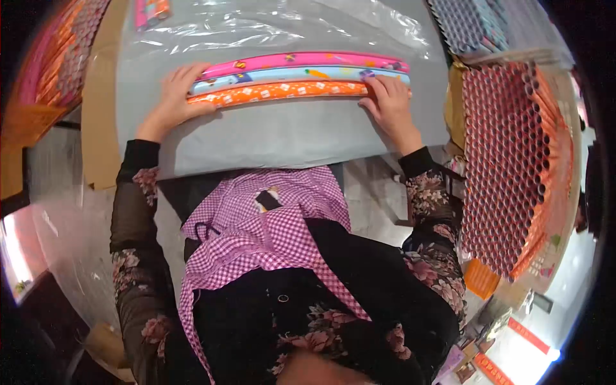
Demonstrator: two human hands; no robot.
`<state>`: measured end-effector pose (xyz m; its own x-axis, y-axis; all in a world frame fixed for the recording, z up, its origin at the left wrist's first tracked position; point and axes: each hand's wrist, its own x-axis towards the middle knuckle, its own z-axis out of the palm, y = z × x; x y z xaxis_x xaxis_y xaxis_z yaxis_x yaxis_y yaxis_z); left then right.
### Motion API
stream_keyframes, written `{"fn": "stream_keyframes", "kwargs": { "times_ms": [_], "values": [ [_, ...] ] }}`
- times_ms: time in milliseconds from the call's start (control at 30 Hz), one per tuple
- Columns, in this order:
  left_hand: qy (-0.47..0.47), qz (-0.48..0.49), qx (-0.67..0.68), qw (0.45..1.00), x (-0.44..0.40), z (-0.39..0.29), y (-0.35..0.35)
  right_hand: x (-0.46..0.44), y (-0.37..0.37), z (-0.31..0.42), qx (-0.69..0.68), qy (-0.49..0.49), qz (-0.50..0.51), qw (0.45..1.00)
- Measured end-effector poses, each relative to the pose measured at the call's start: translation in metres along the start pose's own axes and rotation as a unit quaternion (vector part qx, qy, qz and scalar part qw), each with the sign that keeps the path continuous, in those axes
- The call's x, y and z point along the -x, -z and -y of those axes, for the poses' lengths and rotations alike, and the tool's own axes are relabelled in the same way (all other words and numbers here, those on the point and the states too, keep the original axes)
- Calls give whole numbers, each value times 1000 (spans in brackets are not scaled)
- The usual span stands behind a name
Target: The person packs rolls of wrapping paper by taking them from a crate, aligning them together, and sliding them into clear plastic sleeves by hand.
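Observation:
Three long patterned rolls lie side by side across the grey table: a pink roll (269, 63) at the back, a light blue roll (276, 76) in the middle and an orange roll (276, 92) nearest me. At their left ends is my left hand (179, 96), its fingers over the ends and its thumb along the orange roll. My right hand (390, 106) rests on the right part of the rolls, fingers spread over the blue and orange ones, thumb on the near side. Both hands touch the rolls from the ends and front.
Clear plastic film (289, 32) covers the back of the grey table (269, 138). More rolls (151, 13) lie at its back left. Stacked rolls (507, 160) stand at the right, others (471, 25) behind them, and more (64, 58) at the left. Cardboard (101, 128) edges the table's left side.

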<state>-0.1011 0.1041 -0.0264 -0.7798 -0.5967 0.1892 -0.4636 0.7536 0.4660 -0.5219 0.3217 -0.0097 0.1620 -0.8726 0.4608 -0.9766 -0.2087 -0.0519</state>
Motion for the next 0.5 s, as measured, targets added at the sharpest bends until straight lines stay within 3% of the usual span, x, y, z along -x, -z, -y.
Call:
{"fn": "stream_keyframes", "kwargs": {
  "times_ms": [200, 267, 500],
  "values": [
    [8, -1, 2, 1000, 0, -7, 4, -41, -25, 54, -64, 86, -4, 994],
    [-30, -14, -15, 999, 0, -3, -2, -47, -34, 60, -81, 109, 12, 991],
    [-9, -26, -14, 1000, 3, -8, -3, -54, -34, 61, -100, 118, 16, 988]
  ]
}}
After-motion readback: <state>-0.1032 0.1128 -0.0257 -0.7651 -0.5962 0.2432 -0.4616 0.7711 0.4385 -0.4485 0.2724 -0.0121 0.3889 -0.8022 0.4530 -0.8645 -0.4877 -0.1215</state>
